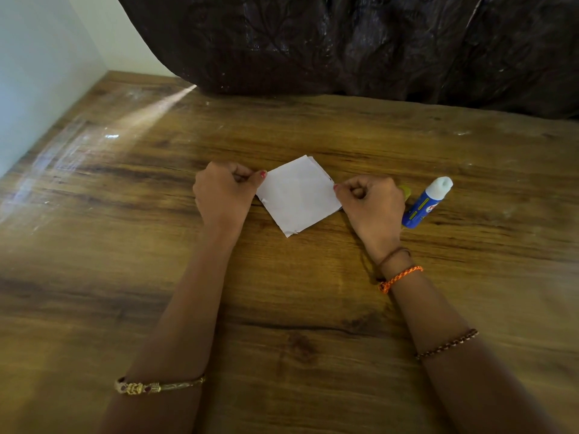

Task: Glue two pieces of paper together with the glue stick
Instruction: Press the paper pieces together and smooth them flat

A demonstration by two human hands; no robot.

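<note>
Two stacked papers [297, 195] between both pinching grips

This looks like a room in a home rather than a workplace. A wood-grain bench [313, 308] with scuffed, dusty patches runs up to a plain pale wall [37, 73] on the left, and a dark brown curtain [344, 42] with a leaf pattern hangs down onto its far edge. A strip of daylight [156, 106] slants across the wood beside that fabric.
</note>
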